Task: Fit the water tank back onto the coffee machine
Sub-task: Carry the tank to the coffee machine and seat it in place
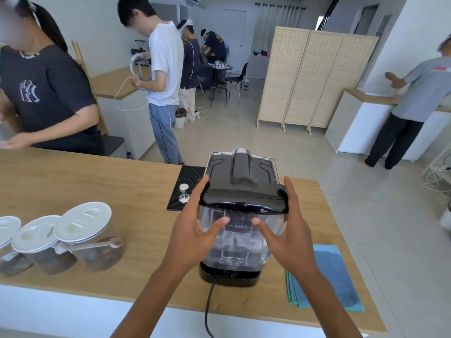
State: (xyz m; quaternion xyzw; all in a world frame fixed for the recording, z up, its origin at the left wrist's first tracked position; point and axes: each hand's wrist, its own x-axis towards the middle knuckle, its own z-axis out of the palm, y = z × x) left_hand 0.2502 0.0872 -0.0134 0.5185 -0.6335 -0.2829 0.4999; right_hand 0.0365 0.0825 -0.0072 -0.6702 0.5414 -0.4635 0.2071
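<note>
Tank [240,236] clear, black-lidded, upright against back of machine [241,170], seated over black base. Left hand [195,234] clamped on tank's left side: thumb on front wall by MAX mark, fingers wrapping lid edge. Right hand [289,236] clamped on right side, thumb likewise on front. Tamper [183,193] on mat [186,184] just beyond left hand. Cloth [327,279] just right of right wrist. Jars [61,237] well left of left hand.
</note>
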